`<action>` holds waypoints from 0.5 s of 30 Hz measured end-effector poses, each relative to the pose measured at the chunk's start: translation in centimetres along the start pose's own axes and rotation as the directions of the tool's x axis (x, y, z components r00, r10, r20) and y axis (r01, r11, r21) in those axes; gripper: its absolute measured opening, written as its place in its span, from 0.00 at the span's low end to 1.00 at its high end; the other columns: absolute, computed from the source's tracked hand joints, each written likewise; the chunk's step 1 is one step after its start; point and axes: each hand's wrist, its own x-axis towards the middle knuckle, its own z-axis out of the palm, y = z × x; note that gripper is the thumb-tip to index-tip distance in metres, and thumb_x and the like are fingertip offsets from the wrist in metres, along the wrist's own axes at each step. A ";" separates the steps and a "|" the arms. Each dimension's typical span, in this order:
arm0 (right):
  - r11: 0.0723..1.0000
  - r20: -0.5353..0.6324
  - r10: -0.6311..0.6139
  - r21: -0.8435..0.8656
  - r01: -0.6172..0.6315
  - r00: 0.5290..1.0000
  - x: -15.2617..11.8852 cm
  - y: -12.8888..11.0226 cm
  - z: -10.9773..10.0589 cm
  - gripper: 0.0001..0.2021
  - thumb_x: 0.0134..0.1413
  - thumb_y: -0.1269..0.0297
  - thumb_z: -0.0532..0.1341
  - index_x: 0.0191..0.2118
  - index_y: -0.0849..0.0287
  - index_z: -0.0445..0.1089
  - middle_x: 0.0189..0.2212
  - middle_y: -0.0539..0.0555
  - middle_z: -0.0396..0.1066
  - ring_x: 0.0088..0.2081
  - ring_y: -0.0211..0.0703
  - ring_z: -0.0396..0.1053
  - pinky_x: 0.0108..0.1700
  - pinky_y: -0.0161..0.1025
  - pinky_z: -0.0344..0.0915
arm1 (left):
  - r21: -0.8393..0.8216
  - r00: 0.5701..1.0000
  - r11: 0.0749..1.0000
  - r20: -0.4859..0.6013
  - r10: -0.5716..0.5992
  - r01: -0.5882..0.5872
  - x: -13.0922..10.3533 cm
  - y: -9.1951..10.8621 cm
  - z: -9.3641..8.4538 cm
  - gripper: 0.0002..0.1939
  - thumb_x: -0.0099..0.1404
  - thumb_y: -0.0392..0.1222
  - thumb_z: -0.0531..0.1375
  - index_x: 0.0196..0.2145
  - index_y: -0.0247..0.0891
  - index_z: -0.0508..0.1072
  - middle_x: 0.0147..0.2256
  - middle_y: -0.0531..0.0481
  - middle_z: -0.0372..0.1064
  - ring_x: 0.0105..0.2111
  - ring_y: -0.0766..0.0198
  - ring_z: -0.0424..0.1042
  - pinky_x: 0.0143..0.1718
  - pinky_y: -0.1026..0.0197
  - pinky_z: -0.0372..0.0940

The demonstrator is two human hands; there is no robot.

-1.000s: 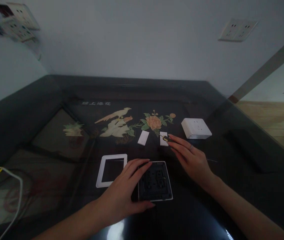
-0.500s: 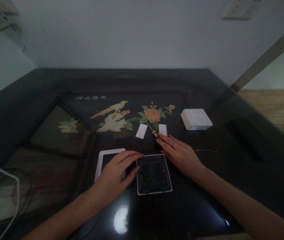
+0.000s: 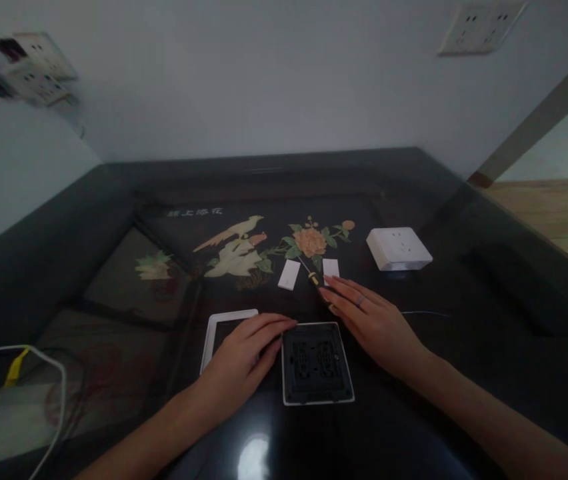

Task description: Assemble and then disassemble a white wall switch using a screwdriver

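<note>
A square wall switch plate (image 3: 318, 363), its dark side with two mechanisms facing up, lies on the table in front of me. At its upper left corner, the fingertips and thumb of my left hand (image 3: 249, 353) grip the edge. Under that hand is a white cover frame (image 3: 210, 340), partly hidden. My right hand (image 3: 377, 323) rests beyond the plate's upper right corner, fingers stretched out along a screwdriver (image 3: 315, 281). Its dark handle is partly covered by the fingers, and its thin shaft points away. Two white rocker caps, the left one (image 3: 289, 275) and the right one (image 3: 331, 268), flank the shaft.
A white socket box (image 3: 399, 249) stands at the back right of the glossy black table (image 3: 264, 177). A white cable (image 3: 63, 393) with a yellow tag runs along the left. Wall sockets (image 3: 481, 28) sit above the table. A thin wire lies right of my hand.
The camera view has shifted, so everything sits lower and slightly right. My right hand has slid a little rightward, baring more of the screwdriver's handle. My left hand keeps its place on the plate.
</note>
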 end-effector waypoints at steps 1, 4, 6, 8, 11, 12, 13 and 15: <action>0.999 -0.022 0.009 0.042 -0.008 1.000 0.0 -0.3 -0.4 0.17 0.64 0.75 0.54 0.55 0.66 0.71 0.56 0.66 0.72 0.58 0.53 0.70 0.57 0.54 0.70 | 0.008 1.000 1.000 -0.015 0.003 -0.003 0.1 0.0 -0.2 0.17 0.71 0.33 0.51 0.53 0.42 0.70 0.51 0.47 0.72 0.51 0.60 0.73 0.53 0.53 0.70; 0.980 -0.024 0.030 0.196 -0.025 0.999 -0.5 -1.8 -1.5 0.17 0.64 0.73 0.53 0.54 0.63 0.71 0.55 0.63 0.73 0.57 0.50 0.71 0.55 0.52 0.73 | 0.013 0.997 1.000 -0.071 0.029 -0.028 1.2 -0.2 -1.3 0.15 0.70 0.34 0.52 0.51 0.41 0.72 0.49 0.46 0.74 0.49 0.60 0.74 0.52 0.54 0.71; 0.967 0.023 0.025 0.253 -0.030 0.999 -0.9 -3.0 -2.0 0.16 0.64 0.71 0.55 0.54 0.62 0.71 0.56 0.62 0.72 0.58 0.50 0.70 0.55 0.51 0.72 | 0.029 0.994 0.999 -0.094 0.047 -0.044 2.8 -0.7 -2.3 0.14 0.70 0.35 0.52 0.48 0.40 0.74 0.46 0.46 0.75 0.47 0.60 0.75 0.50 0.55 0.72; 0.962 0.111 -0.001 0.272 -0.029 0.994 -1.3 -4.0 -2.3 0.18 0.61 0.67 0.60 0.56 0.62 0.70 0.59 0.63 0.69 0.60 0.53 0.67 0.57 0.53 0.70 | 0.096 0.995 0.995 -0.095 -0.001 0.010 5.4 -1.8 -3.3 0.12 0.69 0.34 0.53 0.45 0.40 0.75 0.44 0.47 0.76 0.45 0.60 0.75 0.50 0.54 0.71; 0.952 0.217 -0.055 0.305 -0.014 0.975 -1.5 -4.6 -2.3 0.27 0.57 0.58 0.65 0.60 0.61 0.67 0.62 0.65 0.65 0.64 0.58 0.61 0.60 0.58 0.64 | 0.163 0.985 0.980 -0.145 -0.094 0.117 10.4 -4.3 -4.1 0.10 0.70 0.35 0.55 0.44 0.37 0.75 0.43 0.45 0.75 0.42 0.60 0.75 0.49 0.51 0.70; 0.947 0.241 -0.073 0.321 -0.008 0.968 -1.6 -4.7 -2.1 0.30 0.56 0.54 0.65 0.61 0.61 0.66 0.63 0.65 0.63 0.65 0.60 0.59 0.61 0.60 0.62 | 0.184 0.980 0.970 -0.147 -0.133 0.160 12.1 -5.3 -4.1 0.09 0.70 0.36 0.56 0.44 0.35 0.75 0.43 0.44 0.74 0.41 0.59 0.74 0.47 0.50 0.71; 0.942 0.261 -0.085 0.334 -0.008 0.962 -1.6 -4.7 -1.9 0.32 0.55 0.51 0.65 0.62 0.61 0.65 0.63 0.66 0.62 0.65 0.61 0.58 0.62 0.63 0.59 | 0.204 0.975 0.958 -0.141 -0.173 0.199 13.6 -6.2 -3.9 0.09 0.71 0.39 0.58 0.46 0.35 0.73 0.45 0.44 0.73 0.42 0.58 0.74 0.46 0.50 0.71; 0.935 0.277 -0.101 0.354 -0.003 0.956 -1.8 -4.6 -1.4 0.37 0.52 0.46 0.66 0.64 0.61 0.63 0.65 0.66 0.60 0.66 0.63 0.57 0.62 0.66 0.56 | 0.241 0.962 0.933 -0.125 -0.242 0.267 16.1 -7.7 -3.4 0.17 0.70 0.45 0.59 0.53 0.36 0.69 0.52 0.43 0.69 0.47 0.55 0.73 0.46 0.48 0.71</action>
